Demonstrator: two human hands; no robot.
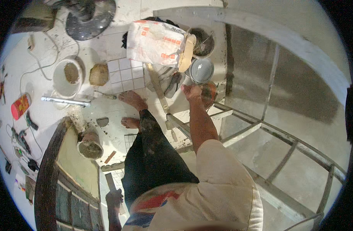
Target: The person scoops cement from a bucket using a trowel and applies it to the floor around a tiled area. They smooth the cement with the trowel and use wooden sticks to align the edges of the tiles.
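Note:
My right hand (192,92) reaches forward with its fingers curled closed, just below a bucket with a grey inside (202,71). What it grips, if anything, is hidden. An orange-brown container (209,94) sits right beside that wrist. Low on the left, my left hand (114,198) is wrapped round a flat, long grey tool (110,181) that looks like a plastering trowel. Ahead lies a white paper sack with orange print (155,44), next to a dark bucket (202,42). A long straight bar (156,82) slants down from the sack.
A metal ladder (242,134) leans along my right side. At left stand a white bucket (65,79), a mortar-smeared bucket (90,148) and a dark wooden frame (49,169). Tiles (126,75), a red container (20,107), cords and a black fan base (90,25) are on the floor.

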